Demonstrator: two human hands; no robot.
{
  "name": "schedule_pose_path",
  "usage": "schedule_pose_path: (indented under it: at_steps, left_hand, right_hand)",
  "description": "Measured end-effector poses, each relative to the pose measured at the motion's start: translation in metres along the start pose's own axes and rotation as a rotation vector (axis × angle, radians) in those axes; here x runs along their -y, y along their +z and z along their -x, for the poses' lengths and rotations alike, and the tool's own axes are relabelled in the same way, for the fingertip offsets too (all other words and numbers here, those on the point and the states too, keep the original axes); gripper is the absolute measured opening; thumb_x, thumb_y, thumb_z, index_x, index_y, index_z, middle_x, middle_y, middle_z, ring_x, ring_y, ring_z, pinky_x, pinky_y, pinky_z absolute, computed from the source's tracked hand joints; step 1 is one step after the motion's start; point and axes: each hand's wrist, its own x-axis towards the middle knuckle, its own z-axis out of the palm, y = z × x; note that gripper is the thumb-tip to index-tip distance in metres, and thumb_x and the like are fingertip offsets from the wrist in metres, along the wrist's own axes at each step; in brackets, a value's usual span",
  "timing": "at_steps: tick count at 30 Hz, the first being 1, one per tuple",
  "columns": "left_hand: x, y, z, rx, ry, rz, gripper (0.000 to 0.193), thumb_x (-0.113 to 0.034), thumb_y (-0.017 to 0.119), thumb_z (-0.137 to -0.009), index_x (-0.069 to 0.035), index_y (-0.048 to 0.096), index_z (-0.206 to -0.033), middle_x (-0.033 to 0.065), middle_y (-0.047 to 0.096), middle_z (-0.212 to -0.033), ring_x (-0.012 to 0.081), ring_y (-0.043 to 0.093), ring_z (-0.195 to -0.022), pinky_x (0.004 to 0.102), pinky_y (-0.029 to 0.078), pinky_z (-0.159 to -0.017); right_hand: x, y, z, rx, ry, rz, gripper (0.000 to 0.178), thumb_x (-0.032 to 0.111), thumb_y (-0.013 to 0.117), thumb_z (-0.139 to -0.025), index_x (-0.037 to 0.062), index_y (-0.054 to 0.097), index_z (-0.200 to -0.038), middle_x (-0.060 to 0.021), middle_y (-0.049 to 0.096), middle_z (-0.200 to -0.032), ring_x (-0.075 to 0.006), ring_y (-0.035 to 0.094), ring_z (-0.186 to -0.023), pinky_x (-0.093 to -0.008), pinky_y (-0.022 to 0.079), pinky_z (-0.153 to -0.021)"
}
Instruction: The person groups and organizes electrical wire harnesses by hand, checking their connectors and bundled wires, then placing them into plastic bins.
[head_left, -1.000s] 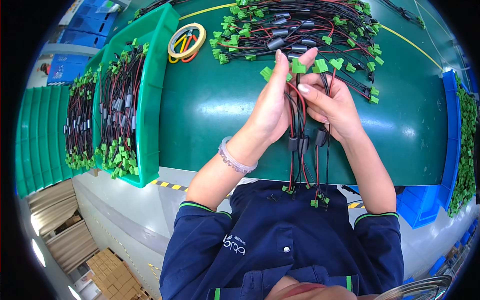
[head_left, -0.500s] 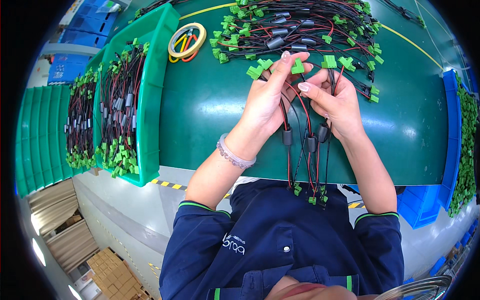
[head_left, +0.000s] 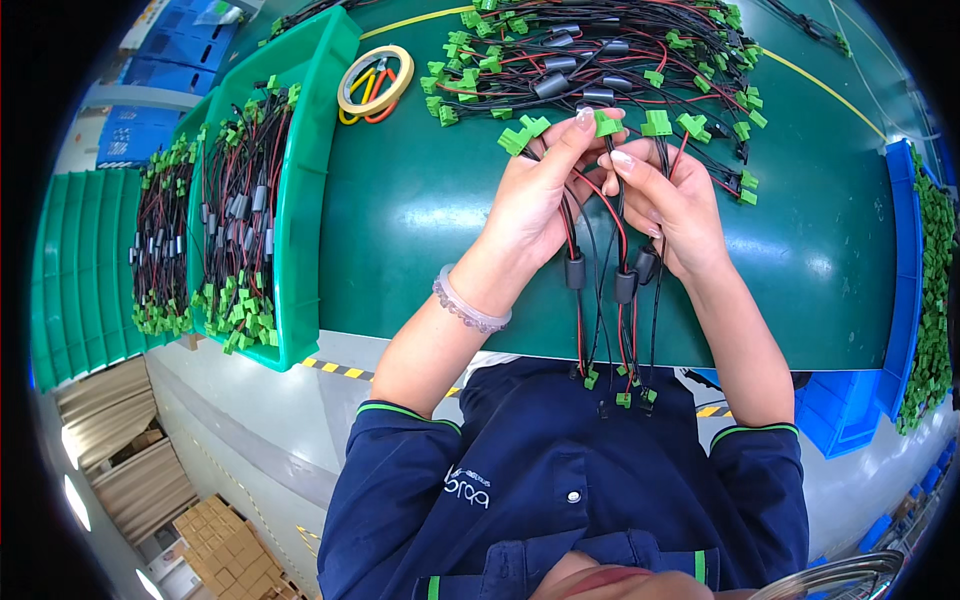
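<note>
Several cable harnesses with green connectors, red and black wires and dark ferrite cylinders (head_left: 626, 287) hang from my two hands over the near part of the table. My left hand (head_left: 545, 200) is closed on harnesses, with green connectors (head_left: 523, 134) above its fingers; its thumb and fingertips pinch near another green connector (head_left: 607, 124). Close beside it, my right hand (head_left: 675, 205) is closed on harnesses whose green connectors (head_left: 657, 123) stick up above the fingers. Its thumb and index fingertip touch the wire below the middle connector. The lower connectors (head_left: 624, 400) dangle in front of my shirt.
A heap of similar harnesses (head_left: 560, 64) lies beyond my hands on the green table (head_left: 420, 250). At left stand a tape roll (head_left: 398, 80) around coloured-handled tools and green bins (head_left: 300, 250) of harnesses. A blue bin (head_left: 903, 260) with green connectors is at right.
The middle green connector has shifted slightly right between my fingertips. My right thumb has moved a little up and right, and the hanging lower ends have swung slightly.
</note>
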Motion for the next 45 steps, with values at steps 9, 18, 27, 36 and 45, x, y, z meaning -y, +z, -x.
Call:
schedule_pose_path:
  at_steps: [9,18,27,36,45]
  left_hand:
    - [0.001,-0.004,-0.001,0.061,-0.009,-0.048,0.038,-0.028,0.048,-0.086,0.003,0.047,-0.106,0.0081,0.056,-0.087,0.0109,0.049,-0.064,0.0231,0.043,-0.059]
    - [-0.005,0.0,0.002,0.038,0.072,0.022,0.033,-0.024,0.05,-0.085,0.004,0.052,-0.102,0.0109,0.059,-0.086,0.0131,0.053,-0.062,0.0257,0.047,-0.059]
    - [0.002,0.001,0.0,0.071,0.059,0.001,0.033,-0.024,0.046,-0.086,0.003,0.05,-0.106,0.0128,0.058,-0.099,0.0154,0.056,-0.084,0.0267,0.047,-0.071]
    - [-0.007,0.006,0.004,0.089,0.1,-0.068,0.038,-0.026,0.038,-0.089,0.004,0.043,-0.112,0.0173,0.05,-0.111,0.0246,0.052,-0.096,0.035,0.044,-0.083]
    - [-0.004,0.009,0.003,0.016,0.035,-0.023,0.03,-0.02,0.05,-0.085,0.005,0.052,-0.1,0.0143,0.057,-0.098,0.0155,0.057,-0.079,0.025,0.046,-0.069]
  right_hand:
    - [0.001,0.0,-0.001,0.063,0.1,-0.027,0.019,0.016,0.053,-0.082,-0.0012,0.059,-0.088,0.0013,0.054,-0.064,-0.0003,0.031,-0.04,-0.0148,0.022,-0.036]
    - [0.001,-0.004,-0.004,0.108,0.073,0.09,0.019,0.017,0.054,-0.082,-0.0008,0.059,-0.088,0.0018,0.053,-0.064,0.0001,0.031,-0.041,-0.0148,0.022,-0.036]
    - [-0.004,-0.006,-0.004,0.013,-0.022,0.113,0.013,0.013,0.062,-0.075,0.0019,0.058,-0.078,0.0018,0.052,-0.061,-0.0006,0.033,-0.041,-0.0157,0.022,-0.037]
    - [0.002,-0.003,-0.002,0.068,-0.042,0.507,0.018,0.016,0.067,-0.071,0.0021,0.056,-0.074,0.0044,0.048,-0.058,-0.0011,0.037,-0.049,-0.0178,0.027,-0.044]
    - [-0.001,-0.009,-0.003,0.055,-0.088,0.487,0.014,0.017,0.058,-0.079,0.0034,0.058,-0.08,0.002,0.054,-0.066,-0.0033,0.044,-0.059,-0.0185,0.035,-0.053]
